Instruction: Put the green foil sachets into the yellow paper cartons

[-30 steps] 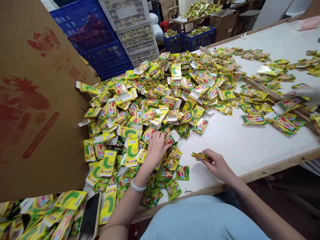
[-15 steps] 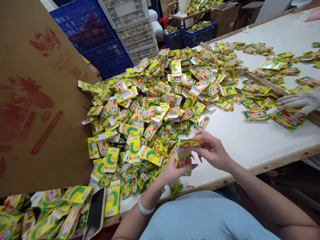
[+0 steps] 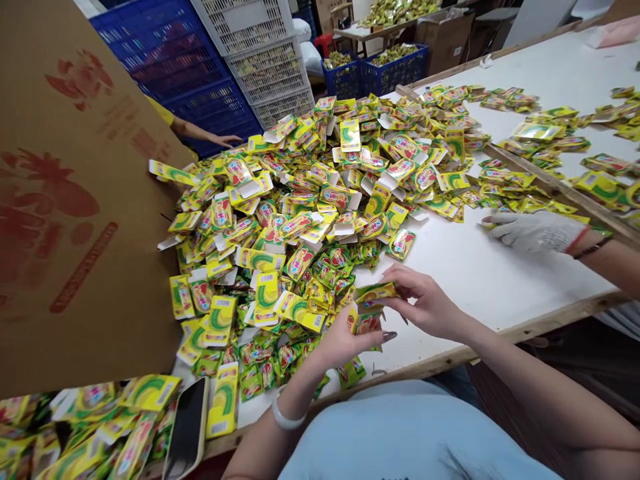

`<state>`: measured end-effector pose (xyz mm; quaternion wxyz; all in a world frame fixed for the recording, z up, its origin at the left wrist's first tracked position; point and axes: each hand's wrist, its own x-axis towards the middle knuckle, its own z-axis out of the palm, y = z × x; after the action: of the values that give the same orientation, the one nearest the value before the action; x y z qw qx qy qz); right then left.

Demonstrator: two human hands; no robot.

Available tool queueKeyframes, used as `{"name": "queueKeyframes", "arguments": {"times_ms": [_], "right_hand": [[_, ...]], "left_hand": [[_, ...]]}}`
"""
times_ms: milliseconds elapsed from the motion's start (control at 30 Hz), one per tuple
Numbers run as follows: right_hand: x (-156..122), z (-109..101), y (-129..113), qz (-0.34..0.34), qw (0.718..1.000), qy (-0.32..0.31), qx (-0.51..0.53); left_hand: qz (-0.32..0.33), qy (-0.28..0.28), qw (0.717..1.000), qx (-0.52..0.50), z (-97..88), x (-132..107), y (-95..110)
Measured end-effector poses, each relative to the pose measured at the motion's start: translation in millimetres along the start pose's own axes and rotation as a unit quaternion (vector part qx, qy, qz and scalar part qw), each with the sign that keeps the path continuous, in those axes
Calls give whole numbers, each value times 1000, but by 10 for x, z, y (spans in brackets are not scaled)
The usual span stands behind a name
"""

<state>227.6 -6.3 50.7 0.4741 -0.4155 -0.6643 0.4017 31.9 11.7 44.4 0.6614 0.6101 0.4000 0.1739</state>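
My left hand [image 3: 345,340] grips a small yellow-green carton [image 3: 365,321] with its top flap up, just above the near table edge. My right hand [image 3: 425,303] pinches a flat green-yellow sachet [image 3: 376,292] at the carton's mouth. Both hands are closed on their items and almost touch. A big heap of the same cartons and sachets [image 3: 310,200] lies right behind and left of them on the white table [image 3: 480,280].
A co-worker's white-gloved hand [image 3: 535,230] rests on sachets at the right. Another person's arm [image 3: 200,135] shows beyond a large cardboard sheet [image 3: 75,200] at the left. A dark phone [image 3: 187,427] lies at the near left edge. Blue and white crates [image 3: 225,67] stand behind.
My left hand lifted a carton out of the heap and my right hand brought its sachet up to the carton's mouth. The gloved hand slid left along the table.
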Motion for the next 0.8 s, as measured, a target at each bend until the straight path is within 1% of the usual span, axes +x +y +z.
{"name": "queueKeyframes", "arguments": {"times_ms": [100,167,233,267,333,400,467,533,633,667,700,767,800], "right_hand": [[6,-29,-69,5,993,-65,-103],[-15,-33,-108,24,976,-122,-178],[-35,-29,-135,44,956,-153,-245],[-41,-30,-143,49,952,-161,-257],[-52,-51,-143,45,960,-165,-221],[-72,-88,-111,35,976,-151,-152],[-114,-113,-54,24,983,-139,-115],[-173,-97,3,14,982,-162,-100],[-274,-24,48,21,971,-231,-59],[-310,-11,58,26,971,-234,-50],[-347,-19,74,31,973,-221,-52],[-430,-124,139,47,981,-157,-105],[-473,-222,194,65,980,-111,-153]], "left_hand": [[4,-6,1000,25,18,-10,-55],[6,-3,998,61,35,-10,-104],[9,14,995,97,51,-5,-156],[10,21,994,106,55,-2,-179],[6,20,996,91,50,-1,-213],[-11,-9,999,47,31,-7,-226],[-27,-44,998,18,15,-16,-222],[-26,-59,998,10,25,-23,-216],[-3,-53,999,7,111,-24,-244],[-3,-55,998,2,151,-24,-270],[-6,-60,998,1,186,-24,-305],[-1,-58,998,30,217,-21,-394],[13,-40,997,65,201,-16,-443]]}}
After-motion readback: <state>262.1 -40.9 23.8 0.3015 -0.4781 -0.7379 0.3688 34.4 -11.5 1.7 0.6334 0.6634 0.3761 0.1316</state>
